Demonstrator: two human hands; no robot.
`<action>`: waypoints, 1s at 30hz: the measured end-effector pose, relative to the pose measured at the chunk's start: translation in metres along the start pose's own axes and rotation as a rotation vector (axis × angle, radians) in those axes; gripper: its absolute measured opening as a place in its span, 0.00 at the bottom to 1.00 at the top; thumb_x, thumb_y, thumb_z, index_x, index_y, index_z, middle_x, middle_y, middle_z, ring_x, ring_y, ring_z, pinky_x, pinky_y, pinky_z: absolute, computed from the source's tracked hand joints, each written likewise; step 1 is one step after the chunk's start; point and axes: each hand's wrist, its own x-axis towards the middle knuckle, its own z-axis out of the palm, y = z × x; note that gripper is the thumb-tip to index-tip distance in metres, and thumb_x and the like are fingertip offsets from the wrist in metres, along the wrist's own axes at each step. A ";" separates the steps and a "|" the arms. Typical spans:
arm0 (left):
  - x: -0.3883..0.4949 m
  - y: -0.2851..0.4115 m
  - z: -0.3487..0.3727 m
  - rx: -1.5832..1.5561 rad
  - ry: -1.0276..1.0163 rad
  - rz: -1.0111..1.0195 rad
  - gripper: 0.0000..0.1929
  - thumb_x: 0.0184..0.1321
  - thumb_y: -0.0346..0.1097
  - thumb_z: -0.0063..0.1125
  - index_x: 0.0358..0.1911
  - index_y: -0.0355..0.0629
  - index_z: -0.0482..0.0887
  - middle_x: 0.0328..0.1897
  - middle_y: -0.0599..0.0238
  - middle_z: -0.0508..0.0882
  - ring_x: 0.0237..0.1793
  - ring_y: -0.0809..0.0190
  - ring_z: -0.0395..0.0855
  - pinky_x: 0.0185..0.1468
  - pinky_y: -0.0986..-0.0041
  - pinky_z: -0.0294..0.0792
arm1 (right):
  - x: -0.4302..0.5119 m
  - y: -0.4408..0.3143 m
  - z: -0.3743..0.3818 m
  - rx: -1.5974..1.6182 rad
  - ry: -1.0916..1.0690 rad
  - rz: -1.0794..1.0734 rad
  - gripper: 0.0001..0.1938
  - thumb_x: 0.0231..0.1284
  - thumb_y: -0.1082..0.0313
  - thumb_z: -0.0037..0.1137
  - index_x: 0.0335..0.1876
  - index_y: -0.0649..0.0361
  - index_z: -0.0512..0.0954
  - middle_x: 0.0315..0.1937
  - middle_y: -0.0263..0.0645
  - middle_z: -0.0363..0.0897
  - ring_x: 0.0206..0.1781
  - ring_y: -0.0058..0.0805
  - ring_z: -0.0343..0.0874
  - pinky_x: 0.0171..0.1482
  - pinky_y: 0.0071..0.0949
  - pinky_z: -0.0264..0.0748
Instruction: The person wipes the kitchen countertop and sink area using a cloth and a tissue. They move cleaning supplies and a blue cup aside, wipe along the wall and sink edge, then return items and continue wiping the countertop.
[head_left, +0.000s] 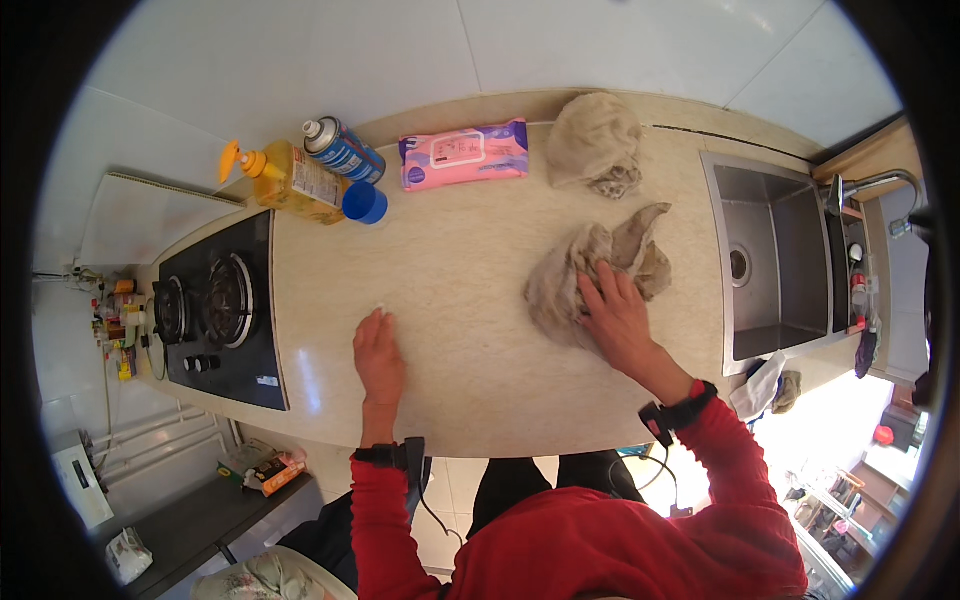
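Note:
My right hand (616, 319) presses on a crumpled, stained grey-brown cloth (559, 281), fingers sunk into its folds. The cloth lies on the beige countertop (465, 300), one corner sticking up toward the wall. My left hand (380, 360) rests on the counter to the left, its fingers close together and pointing away from me. A tiny white bit (382, 307) shows at its fingertips; whether they pinch it is unclear. Behind the cloth, by the wall, sits a second bunched beige cloth (596, 142) with a patterned patch.
Along the wall stand a yellow pump bottle (300, 180), a blue spray can (349, 154) and a pink wipes pack (465, 154). A blue cap (365, 203) is before the can. The gas hob (225, 367) lies left, the steel sink (799, 300) right. Cloths (759, 386) hang beside the sink.

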 end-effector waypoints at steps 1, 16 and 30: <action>-0.004 -0.005 -0.004 -0.049 0.010 -0.086 0.19 0.48 0.15 0.50 0.45 0.37 0.80 0.52 0.54 0.78 0.52 0.48 0.75 0.53 0.63 0.70 | 0.012 -0.004 0.007 -0.003 0.016 -0.023 0.33 0.45 0.61 0.64 0.60 0.61 0.66 0.60 0.52 0.62 0.56 0.46 0.64 0.56 0.37 0.65; -0.005 0.188 0.012 -1.028 -0.611 -0.012 0.20 0.57 0.21 0.49 0.53 0.47 0.78 0.56 0.55 0.77 0.55 0.53 0.75 0.57 0.71 0.68 | 0.147 -0.018 0.032 -0.077 0.116 -0.097 0.17 0.46 0.58 0.61 0.40 0.59 0.75 0.42 0.40 0.68 0.49 0.38 0.68 0.48 0.35 0.68; 0.030 0.016 -0.007 -0.438 0.087 -0.359 0.25 0.56 0.20 0.49 0.60 0.38 0.69 0.63 0.52 0.70 0.61 0.48 0.68 0.62 0.65 0.62 | 0.179 -0.167 0.083 -0.101 0.013 -0.358 0.18 0.45 0.61 0.58 0.43 0.61 0.76 0.44 0.39 0.69 0.52 0.37 0.67 0.48 0.30 0.67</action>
